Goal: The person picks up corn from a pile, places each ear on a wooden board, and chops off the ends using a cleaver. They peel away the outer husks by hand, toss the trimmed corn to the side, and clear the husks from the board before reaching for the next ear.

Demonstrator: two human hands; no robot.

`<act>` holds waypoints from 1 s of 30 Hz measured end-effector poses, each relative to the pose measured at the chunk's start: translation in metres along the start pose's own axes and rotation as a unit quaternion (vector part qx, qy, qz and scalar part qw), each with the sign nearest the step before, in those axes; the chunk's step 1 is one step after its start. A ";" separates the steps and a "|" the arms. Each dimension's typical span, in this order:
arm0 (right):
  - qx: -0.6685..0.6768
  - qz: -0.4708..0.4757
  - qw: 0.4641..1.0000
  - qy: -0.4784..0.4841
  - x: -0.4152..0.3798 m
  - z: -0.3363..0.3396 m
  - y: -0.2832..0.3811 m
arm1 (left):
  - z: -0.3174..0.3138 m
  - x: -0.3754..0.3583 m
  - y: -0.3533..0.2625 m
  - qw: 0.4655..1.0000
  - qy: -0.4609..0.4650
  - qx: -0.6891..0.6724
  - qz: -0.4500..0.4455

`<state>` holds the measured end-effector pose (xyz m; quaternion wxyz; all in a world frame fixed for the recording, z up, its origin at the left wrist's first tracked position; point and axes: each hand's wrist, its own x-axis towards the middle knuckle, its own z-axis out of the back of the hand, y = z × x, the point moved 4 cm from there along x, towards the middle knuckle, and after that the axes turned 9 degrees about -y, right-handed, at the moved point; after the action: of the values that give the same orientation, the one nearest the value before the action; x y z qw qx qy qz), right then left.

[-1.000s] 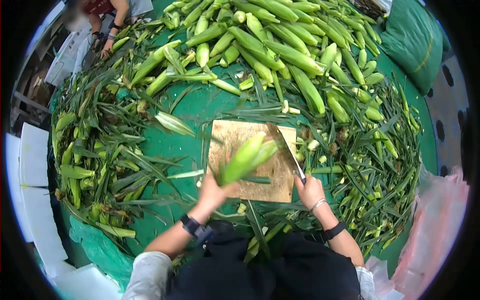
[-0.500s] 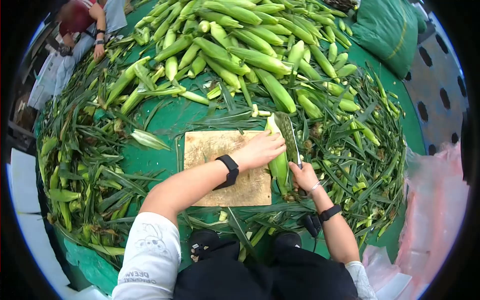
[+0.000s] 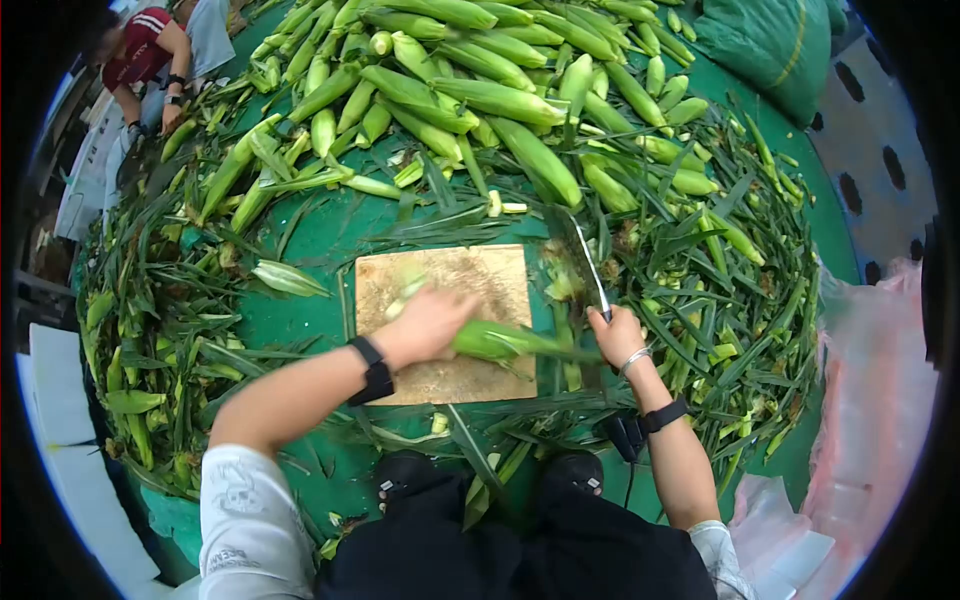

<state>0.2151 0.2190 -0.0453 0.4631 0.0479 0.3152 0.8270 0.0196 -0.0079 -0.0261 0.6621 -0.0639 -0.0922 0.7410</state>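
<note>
My left hand (image 3: 432,322) is closed round a green-husked ear of corn (image 3: 490,341), blurred by motion, above the wooden cutting board (image 3: 480,268). The ear lies slantwise, its leafy end pointing right toward my other hand and its pale end at the upper left. My right hand (image 3: 617,335) grips the handle of a wide-bladed knife (image 3: 590,262), just right of the board. The blade points up and away from me, with its dark face partly lost against the leaves. Loose husk pieces (image 3: 565,285) lie by the blade.
A big heap of unhusked corn (image 3: 490,70) rises beyond the board. Stripped leaves (image 3: 170,350) bank up on both sides over the green ground sheet (image 3: 300,225). A stuffed green sack (image 3: 765,50) stands far right. Another person (image 3: 150,50) works at upper left.
My left hand has carried the corn left from beside the knife to over the board, tipping it from nearly lengthwise to slantwise. The knife stays right of the board.
</note>
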 end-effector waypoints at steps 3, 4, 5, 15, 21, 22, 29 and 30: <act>-0.001 0.015 1.000 -0.017 -0.005 -0.009 0.004 | 0.005 -0.083 0.012 0.990 -0.015 -0.007 0.141; -0.007 0.017 1.000 -0.012 -0.006 -0.010 0.008 | 0.003 -0.101 0.013 0.981 -0.054 0.002 0.187; 0.001 0.023 1.000 -0.015 -0.007 -0.008 0.013 | 0.000 -0.118 0.012 0.968 -0.096 0.010 0.231; 0.141 0.039 0.972 -0.183 -0.037 0.040 0.048 | 0.055 0.009 -0.057 0.534 0.033 -0.813 0.230; 0.128 0.113 0.971 -0.170 -0.077 0.079 0.044 | 0.030 -0.084 0.048 0.513 -0.215 -0.684 0.473; 0.170 0.079 0.980 -0.067 -0.097 0.067 0.064 | 0.029 -0.108 0.064 0.552 -0.268 -0.605 0.508; 0.086 0.141 0.927 0.338 -0.154 -0.114 0.065 | 0.093 -0.154 0.064 0.810 -0.255 -0.199 0.490; 0.096 0.130 0.950 0.267 -0.148 -0.104 0.060 | 0.099 -0.154 0.051 0.809 -0.239 -0.204 0.497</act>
<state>0.2163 0.0296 -0.0630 0.2439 -0.0901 0.4965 0.8282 -0.0336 -0.1714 0.0547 0.1327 -0.0551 -0.3524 0.9247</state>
